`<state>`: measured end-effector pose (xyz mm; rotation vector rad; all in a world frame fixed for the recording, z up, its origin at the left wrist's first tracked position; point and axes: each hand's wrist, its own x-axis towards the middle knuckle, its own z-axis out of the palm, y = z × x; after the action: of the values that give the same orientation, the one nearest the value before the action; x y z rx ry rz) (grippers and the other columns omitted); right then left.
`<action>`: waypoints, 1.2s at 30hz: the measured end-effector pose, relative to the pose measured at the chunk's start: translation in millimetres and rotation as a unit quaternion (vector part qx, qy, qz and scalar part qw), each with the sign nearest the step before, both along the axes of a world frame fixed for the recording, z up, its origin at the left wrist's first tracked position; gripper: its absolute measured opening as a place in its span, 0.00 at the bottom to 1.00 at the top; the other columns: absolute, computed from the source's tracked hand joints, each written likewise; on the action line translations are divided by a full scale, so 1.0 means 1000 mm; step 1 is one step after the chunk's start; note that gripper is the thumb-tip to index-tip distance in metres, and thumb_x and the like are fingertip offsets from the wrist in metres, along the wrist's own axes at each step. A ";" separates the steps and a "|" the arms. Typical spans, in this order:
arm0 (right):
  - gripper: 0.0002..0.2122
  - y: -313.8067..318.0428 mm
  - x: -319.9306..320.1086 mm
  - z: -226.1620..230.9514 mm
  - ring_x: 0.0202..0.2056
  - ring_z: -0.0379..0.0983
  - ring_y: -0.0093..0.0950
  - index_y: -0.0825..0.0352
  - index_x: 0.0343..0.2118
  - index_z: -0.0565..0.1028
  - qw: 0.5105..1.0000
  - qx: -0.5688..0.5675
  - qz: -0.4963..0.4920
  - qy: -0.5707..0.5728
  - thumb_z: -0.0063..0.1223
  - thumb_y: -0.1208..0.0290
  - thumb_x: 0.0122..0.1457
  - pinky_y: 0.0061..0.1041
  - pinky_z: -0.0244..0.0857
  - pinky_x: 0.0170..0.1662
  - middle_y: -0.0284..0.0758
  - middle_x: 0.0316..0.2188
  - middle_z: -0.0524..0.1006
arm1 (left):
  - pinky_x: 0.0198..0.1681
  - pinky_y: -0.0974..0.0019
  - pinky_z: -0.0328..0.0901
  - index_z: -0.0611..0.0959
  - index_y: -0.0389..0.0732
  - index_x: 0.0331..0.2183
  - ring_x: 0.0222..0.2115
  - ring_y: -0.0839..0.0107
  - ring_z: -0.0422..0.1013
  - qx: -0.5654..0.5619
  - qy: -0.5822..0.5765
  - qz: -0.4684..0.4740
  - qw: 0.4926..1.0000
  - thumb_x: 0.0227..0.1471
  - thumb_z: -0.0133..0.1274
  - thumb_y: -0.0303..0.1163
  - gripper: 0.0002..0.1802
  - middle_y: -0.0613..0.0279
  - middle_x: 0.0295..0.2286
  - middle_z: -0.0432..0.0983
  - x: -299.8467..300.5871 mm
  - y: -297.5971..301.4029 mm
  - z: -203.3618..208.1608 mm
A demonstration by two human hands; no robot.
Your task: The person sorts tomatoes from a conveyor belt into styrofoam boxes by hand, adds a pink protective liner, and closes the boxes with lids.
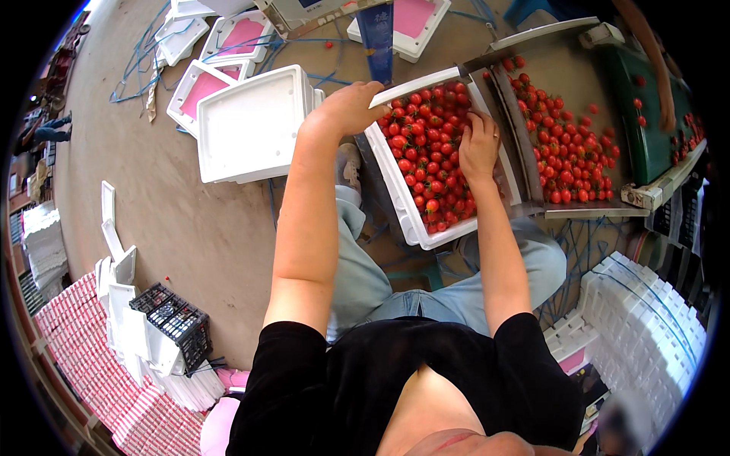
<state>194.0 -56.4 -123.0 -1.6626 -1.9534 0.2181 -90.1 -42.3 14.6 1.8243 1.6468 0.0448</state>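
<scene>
The red tomatoes [430, 156] fill a white foam box [393, 186] set tilted in front of the person's knees. At its right side, the right hand [479, 148] lies over the fruit, fingers loosely bent and slightly spread, tomatoes directly beneath and to the left of them (a ring [496, 135] shows on one finger); whether they close on any cannot be told. The left hand [351, 108] is at the far left corner, thumb and forefinger apart, tomatoes just right of their tips; its grip on the rim is unclear. Right of the box, more loose tomatoes [566, 156] lie on a walled surface [563, 68]. White foam lids [251, 125] are stacked to the left.
</scene>
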 end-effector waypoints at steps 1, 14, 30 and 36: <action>0.13 -0.005 0.003 0.002 0.55 0.63 0.48 0.64 0.49 0.73 0.999 0.026 -0.014 -0.027 0.48 0.69 0.62 0.44 0.57 0.59 0.42 0.54 0.70 | 0.57 0.56 0.62 0.71 0.43 0.58 0.56 0.53 0.66 -0.010 0.002 -0.002 1.000 0.58 0.53 0.46 0.30 0.51 0.55 0.69 -0.001 -0.002 -0.002; 0.28 -0.067 -0.005 0.019 0.56 0.62 0.54 0.71 0.56 0.63 0.970 -0.160 -0.181 -0.006 0.53 0.58 0.58 0.53 0.53 0.60 0.53 0.53 0.67 | 0.66 0.45 0.47 0.64 0.48 0.62 0.64 0.49 0.51 0.318 0.025 -0.130 0.939 0.53 0.55 0.46 0.38 0.49 0.63 0.54 0.095 -0.054 -0.091; 0.08 -0.267 0.334 -0.025 0.36 0.75 0.39 0.71 0.39 0.74 0.846 -0.037 -0.433 0.310 0.55 0.75 0.58 0.31 0.68 0.43 0.42 0.34 0.78 | 0.67 0.43 0.34 0.64 0.43 0.63 0.66 0.49 0.44 0.253 0.067 -0.114 0.958 0.56 0.48 0.33 0.33 0.49 0.63 0.53 0.166 -0.186 -0.084; 0.21 -0.306 0.341 -0.224 0.41 0.77 0.46 0.72 0.39 0.76 0.799 -0.385 -0.439 0.141 0.60 0.58 0.50 0.42 0.69 0.47 0.51 0.37 0.78 | 0.66 0.46 0.42 0.63 0.38 0.62 0.65 0.46 0.47 0.206 0.102 0.015 0.973 0.61 0.48 0.39 0.31 0.42 0.62 0.53 0.114 -0.180 -0.048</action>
<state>534.6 -362.0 -346.8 -2.6594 -0.6971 0.9044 23.8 -222.0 -33.9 2.1702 1.9186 0.2356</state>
